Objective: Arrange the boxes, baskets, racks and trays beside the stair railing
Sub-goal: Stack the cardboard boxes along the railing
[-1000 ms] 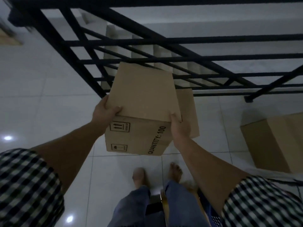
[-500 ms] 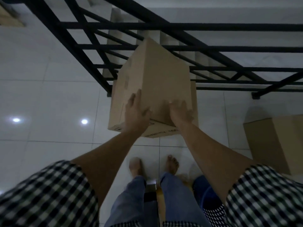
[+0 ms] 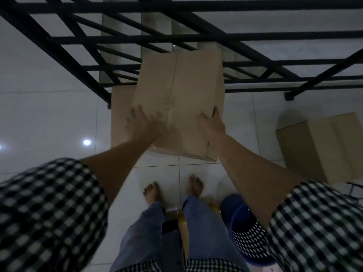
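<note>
Upper box (image 3: 178, 99), frame centre, on lower box (image 3: 119, 114) by railing (image 3: 137, 65) — left hand (image 3: 143, 122), right hand (image 3: 212, 123) flat, uncurled, steadying stack.

No print, label or number is legible on the cardboard box (image 3: 180, 99) or elsewhere

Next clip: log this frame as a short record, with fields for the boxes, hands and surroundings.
upper box: atop lower box, beside the stair railing
left hand: flat on upper box's top, blurred
right hand: at upper box's right edge, thumb on top, grip unclear
third box: on the floor to the right, apart
blue basket: by the right leg
</note>
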`<state>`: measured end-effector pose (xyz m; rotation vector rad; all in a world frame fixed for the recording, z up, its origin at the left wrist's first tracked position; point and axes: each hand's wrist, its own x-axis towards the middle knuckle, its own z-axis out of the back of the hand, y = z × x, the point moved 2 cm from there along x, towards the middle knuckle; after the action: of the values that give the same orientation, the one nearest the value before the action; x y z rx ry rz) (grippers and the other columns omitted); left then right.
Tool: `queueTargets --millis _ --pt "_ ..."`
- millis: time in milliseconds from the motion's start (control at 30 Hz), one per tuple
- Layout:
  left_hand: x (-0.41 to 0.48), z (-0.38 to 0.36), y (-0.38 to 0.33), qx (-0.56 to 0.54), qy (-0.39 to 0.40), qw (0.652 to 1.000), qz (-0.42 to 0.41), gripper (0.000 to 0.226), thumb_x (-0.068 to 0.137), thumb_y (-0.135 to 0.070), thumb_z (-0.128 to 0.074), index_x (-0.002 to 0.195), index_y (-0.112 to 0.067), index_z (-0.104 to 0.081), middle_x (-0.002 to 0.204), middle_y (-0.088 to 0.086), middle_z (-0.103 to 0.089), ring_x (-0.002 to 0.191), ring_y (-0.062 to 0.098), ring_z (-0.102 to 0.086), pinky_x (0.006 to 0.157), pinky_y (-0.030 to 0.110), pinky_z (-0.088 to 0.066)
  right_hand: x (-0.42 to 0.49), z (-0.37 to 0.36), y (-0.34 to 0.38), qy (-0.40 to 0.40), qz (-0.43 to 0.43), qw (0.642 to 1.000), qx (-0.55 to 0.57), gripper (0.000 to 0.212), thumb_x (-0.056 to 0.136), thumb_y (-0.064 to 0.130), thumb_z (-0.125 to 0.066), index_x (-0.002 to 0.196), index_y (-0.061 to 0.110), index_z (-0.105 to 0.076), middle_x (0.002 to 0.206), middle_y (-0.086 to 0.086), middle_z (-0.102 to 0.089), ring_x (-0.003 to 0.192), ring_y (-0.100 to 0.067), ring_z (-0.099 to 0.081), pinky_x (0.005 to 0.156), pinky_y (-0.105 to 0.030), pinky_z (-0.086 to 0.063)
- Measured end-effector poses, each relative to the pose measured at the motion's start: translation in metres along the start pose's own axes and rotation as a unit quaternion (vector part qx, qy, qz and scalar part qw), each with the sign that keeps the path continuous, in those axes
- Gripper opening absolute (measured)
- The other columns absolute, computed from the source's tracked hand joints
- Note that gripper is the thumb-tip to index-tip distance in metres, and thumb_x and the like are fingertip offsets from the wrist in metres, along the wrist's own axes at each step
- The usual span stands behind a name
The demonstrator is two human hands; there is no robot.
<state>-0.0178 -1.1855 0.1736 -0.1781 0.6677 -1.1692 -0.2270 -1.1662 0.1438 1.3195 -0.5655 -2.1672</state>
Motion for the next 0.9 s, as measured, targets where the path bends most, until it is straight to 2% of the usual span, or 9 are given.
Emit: queueTargets --millis 67,100,200,333,467,567,700,800,900 --pt "0.018 0.002 0.017 0.053 0.066 0.992 0.098 0.081 0.095 -0.046 -0.052 0.154 -0.01 -0.011 0.159 0.017 -0.017 0.142 0.039 -0.024 0.114 0.053 -0.025 0.007 0.011 -0.01 -0.035 0.007 0.999 -0.003 0.072 0.095 0.052 -0.052 0.156 0.026 -0.022 0.142 -0.009 -0.051 0.119 -0.033 -0.055 0.102 -0.046 -0.047" --pt "0.025 0.0 0.021 0.048 0.116 0.987 0.105 0.084 0.094 -0.048 -0.054 0.154 -0.007 -0.012 0.157 0.019 -0.021 0.14 0.039 -0.028 0.113 0.051 -0.028 0.012 0.015 -0.015 -0.053 0.003 0.999 -0.012 0.067 0.096 0.048 -0.051 0.153 0.023 -0.026 0.14 -0.009 -0.054 0.117 -0.033 -0.056 0.099 -0.044 -0.047" --pt "0.03 -0.012 0.018 -0.025 0.19 0.98 0.059 0.068 0.092 -0.039 -0.064 0.142 0.0 -0.038 0.14 0.017 -0.048 0.124 0.035 -0.05 0.099 0.039 -0.044 0.021 0.026 -0.03 -0.087 -0.045 0.994 -0.038 0.054 0.101 0.039 -0.047 0.147 0.017 -0.029 0.133 -0.013 -0.056 0.113 -0.036 -0.057 0.085 -0.039 -0.046" --pt "0.027 -0.021 0.016 -0.085 0.156 0.981 0.083 0.088 0.082 -0.041 -0.074 0.146 0.0 -0.029 0.145 0.017 -0.04 0.127 0.037 -0.046 0.104 0.043 -0.044 0.023 0.026 -0.039 -0.103 -0.075 0.991 -0.035 0.065 0.096 0.045 -0.056 0.144 0.012 -0.027 0.135 -0.015 -0.054 0.117 -0.037 -0.056 0.094 -0.044 -0.048" --pt "0.023 -0.006 0.035 -0.048 0.115 0.986 0.11 0.092 0.086 -0.043 -0.07 0.15 -0.002 -0.018 0.152 0.019 -0.022 0.132 0.04 -0.038 0.108 0.048 -0.039 0.014 0.005 -0.026 -0.078 -0.05 0.996 -0.018 0.078 0.089 0.052 -0.065 0.146 0.014 -0.028 0.141 -0.012 -0.051 0.124 -0.035 -0.053 0.103 -0.044 -0.045" --pt "0.024 0.019 0.063 -0.041 0.076 0.988 0.13 0.092 0.083 -0.048 -0.07 0.149 -0.005 -0.022 0.147 0.016 -0.026 0.127 0.039 -0.042 0.103 0.049 -0.043 0.006 -0.029 -0.006 -0.02 -0.031 0.999 -0.001 0.083 0.09 0.05 -0.065 0.154 0.013 -0.027 0.148 -0.005 -0.045 0.132 -0.029 -0.047 0.109 -0.034 -0.038" --pt "0.034 0.057 0.101 -0.044 0.031 0.987 0.152 0.083 0.082 -0.045 -0.072 0.143 -0.006 -0.032 0.139 0.015 -0.035 0.118 0.038 -0.049 0.091 0.044 -0.047 0.01 -0.083 0.017 0.012 0.012 1.0 0.021 0.094 0.08 0.05 -0.076 0.154 0.018 -0.029 0.149 -0.001 -0.045 0.13 -0.024 -0.049 0.109 -0.032 -0.038" --pt "0.05 0.079 0.124 -0.032 0.014 0.987 0.16 0.082 0.082 -0.046 -0.071 0.142 -0.006 -0.032 0.138 0.015 -0.036 0.117 0.038 -0.05 0.091 0.044 -0.047 0.017 -0.125 0.029 0.066 0.02 0.998 0.009 0.103 0.083 0.048 -0.074 0.159 0.015 -0.012 0.16 -0.001 -0.029 0.142 -0.022 -0.035 0.118 -0.033 -0.027" --pt "0.067 0.088 0.147 -0.028 0.028 0.987 0.157 0.083 0.082 -0.044 -0.072 0.142 -0.005 -0.031 0.139 0.017 -0.035 0.121 0.039 -0.048 0.094 0.044 -0.045 0.039 -0.164 0.028 0.113 -0.009 0.993 -0.015 0.104 0.08 0.055 -0.07 0.159 0.019 -0.013 0.16 -0.003 -0.029 0.142 -0.023 -0.035 0.118 -0.035 -0.025"
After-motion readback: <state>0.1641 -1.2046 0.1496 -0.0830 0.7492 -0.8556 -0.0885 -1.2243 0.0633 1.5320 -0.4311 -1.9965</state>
